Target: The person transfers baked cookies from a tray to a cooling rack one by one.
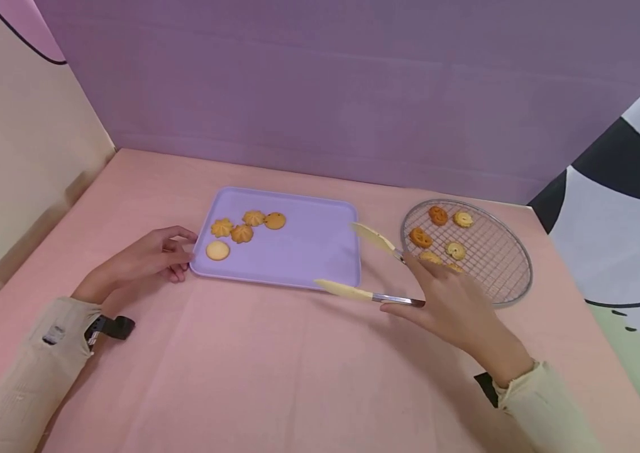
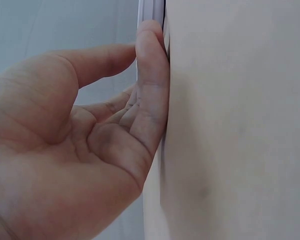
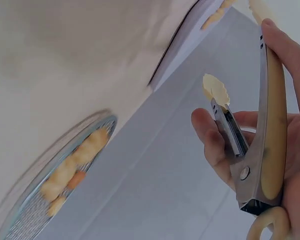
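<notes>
My right hand (image 1: 452, 302) grips a pair of metal tongs (image 3: 264, 130) with cream tips. The tong arms are spread apart, with nothing between the tips, above the right side of a lilac tray (image 1: 308, 251). At the tray's left rim, my left hand (image 1: 153, 255) rests with bent, relaxed fingers, its fingertips right at the edge. On the tray's left half lie a round plain cookie (image 1: 217, 250), a speckled round cookie (image 1: 275, 221) and several swirled cookies (image 1: 242, 233). The right hand partly covers the near side of a round wire rack (image 1: 501, 264).
Pretzel-shaped cookies (image 1: 420, 237) and pale ring-like cookies (image 1: 456, 250) lie on the rack's left part, right of the tray. A pink cloth (image 1: 229, 365) covers the table. A purple wall (image 1: 320, 88) rises behind, with a pale panel (image 1: 20, 138) at the left.
</notes>
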`<state>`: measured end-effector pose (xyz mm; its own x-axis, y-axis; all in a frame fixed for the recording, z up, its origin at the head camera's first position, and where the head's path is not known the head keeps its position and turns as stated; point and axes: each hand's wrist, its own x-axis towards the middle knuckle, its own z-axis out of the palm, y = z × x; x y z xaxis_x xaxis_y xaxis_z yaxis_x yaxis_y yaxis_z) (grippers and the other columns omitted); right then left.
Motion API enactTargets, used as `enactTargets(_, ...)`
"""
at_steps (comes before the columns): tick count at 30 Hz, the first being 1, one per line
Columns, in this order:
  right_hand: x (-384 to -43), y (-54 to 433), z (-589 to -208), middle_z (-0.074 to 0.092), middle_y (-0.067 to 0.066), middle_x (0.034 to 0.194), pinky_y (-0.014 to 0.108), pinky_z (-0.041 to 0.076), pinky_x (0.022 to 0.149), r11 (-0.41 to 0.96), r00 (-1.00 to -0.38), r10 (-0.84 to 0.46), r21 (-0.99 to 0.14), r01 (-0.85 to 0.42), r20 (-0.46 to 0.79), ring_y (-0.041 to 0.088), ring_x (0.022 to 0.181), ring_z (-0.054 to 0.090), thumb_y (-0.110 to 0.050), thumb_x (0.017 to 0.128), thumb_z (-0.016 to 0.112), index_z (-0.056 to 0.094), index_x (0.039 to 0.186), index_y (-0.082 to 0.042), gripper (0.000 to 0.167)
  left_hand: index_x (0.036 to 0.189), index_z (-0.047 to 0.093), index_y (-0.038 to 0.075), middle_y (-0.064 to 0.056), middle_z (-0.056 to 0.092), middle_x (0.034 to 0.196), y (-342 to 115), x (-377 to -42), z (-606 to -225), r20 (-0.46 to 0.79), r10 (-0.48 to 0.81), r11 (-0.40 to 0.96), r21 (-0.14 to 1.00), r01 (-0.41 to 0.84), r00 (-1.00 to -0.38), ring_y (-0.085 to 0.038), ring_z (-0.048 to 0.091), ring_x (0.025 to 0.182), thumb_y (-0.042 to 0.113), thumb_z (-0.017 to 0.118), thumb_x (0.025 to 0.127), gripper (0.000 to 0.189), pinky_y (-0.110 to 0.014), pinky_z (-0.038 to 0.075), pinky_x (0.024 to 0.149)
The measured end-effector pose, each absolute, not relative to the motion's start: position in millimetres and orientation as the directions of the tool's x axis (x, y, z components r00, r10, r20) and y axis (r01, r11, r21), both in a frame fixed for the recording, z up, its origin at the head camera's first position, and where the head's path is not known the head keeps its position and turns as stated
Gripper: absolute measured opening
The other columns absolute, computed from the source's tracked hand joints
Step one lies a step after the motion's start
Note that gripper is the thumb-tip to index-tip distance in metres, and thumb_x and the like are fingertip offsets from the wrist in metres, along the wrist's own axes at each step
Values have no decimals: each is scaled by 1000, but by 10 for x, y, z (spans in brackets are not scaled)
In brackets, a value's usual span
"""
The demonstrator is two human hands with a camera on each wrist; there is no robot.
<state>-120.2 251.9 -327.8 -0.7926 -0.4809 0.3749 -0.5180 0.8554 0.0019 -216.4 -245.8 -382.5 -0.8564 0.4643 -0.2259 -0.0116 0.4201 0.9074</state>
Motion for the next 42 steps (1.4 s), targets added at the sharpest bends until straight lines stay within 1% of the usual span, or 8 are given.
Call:
enactTargets(9, -1509, 2106, -3283, 69, 19, 102, 43, 55, 57, 890, -882, -446, -27, -455, 152, 30, 73, 66, -71, 77, 70, 50, 140, 2, 98, 139, 37, -9, -14, 65, 81, -2459, -2171, -3822, -238, 456, 442, 897, -13, -857, -19, 64, 67, 10, 62, 98, 53, -29, 59, 64)
enactTargets(13, -1676, 1971, -3308, 68, 19, 94, 39, 56, 57, 880, -881, -471, -37, -473, 52, 23, 67, 63, -71, 77, 70, 52, 138, 3, 97, 139, 37, -10, -13, 64, 81, -2457, -2173, -3833, -235, 459, 433, 901, -15, -857, -18, 64, 67, 10, 62, 98, 52, -30, 59, 64)
enactTargets(17, -1799, 1873, -3273, 66, 16, 88, 39, 55, 63, 883, -885, -463, -99, -459, -33, 22, 70, 59, -68, 74, 75, 55, 137, 2, 96, 138, 36, -11, -14, 63, 82, -2456, -2175, -3838, -220, 471, 405, 914, -12, -854, -17, 64, 68, 7, 61, 98, 50, -30, 60, 65)
enactTargets(22, -1957, 1705, -3220, 67, 17, 92, 42, 55, 71, 892, -889, -448, -105, -439, -89, 24, 76, 60, -70, 73, 74, 52, 142, 0, 101, 138, 37, -11, -14, 63, 83, -2472, -2173, -3823, -213, 468, 411, 911, -2, -858, -18, 64, 68, 7, 61, 98, 51, -31, 60, 65)
enactTargets(26, -2111, 1573, -3234, 66, 11, 84, 40, 55, 73, 889, -884, -453, -126, -440, -111, 22, 72, 58, -68, 74, 75, 51, 143, -1, 99, 138, 36, -11, -14, 64, 82, -2473, -2172, -3839, -217, 472, 413, 911, -3, -854, -18, 64, 68, 8, 62, 98, 52, -30, 60, 65)
enactTargets(29, -2230, 1485, -3251, 70, 12, 94, 39, 56, 76, 883, -880, -461, -153, -443, -116, 22, 76, 60, -64, 76, 77, 53, 141, -2, 93, 137, 36, -12, -14, 63, 83, -2480, -2163, -3859, -207, 478, 400, 917, 1, -854, -17, 64, 68, 7, 61, 98, 50, -29, 60, 65)
enactTargets(33, -2354, 1398, -3258, 68, 15, 120, 41, 56, 82, 876, -874, -474, -162, -455, -106, 23, 91, 63, -58, 79, 77, 56, 139, -3, 84, 137, 36, -12, -14, 62, 83, -2481, -2159, -3871, -198, 486, 381, 925, 3, -851, -16, 64, 69, 5, 61, 98, 49, -29, 60, 66)
enactTargets(42, -2474, 1339, -3291, 63, 14, 132, 46, 53, 87, 881, -892, -449, -193, -432, -50, 27, 103, 63, -48, 81, 80, 62, 135, -5, 70, 136, 36, -12, -14, 63, 82, -2476, -2161, -3844, -204, 479, 373, 928, -12, -854, -16, 63, 69, 3, 59, 98, 47, -29, 59, 65)
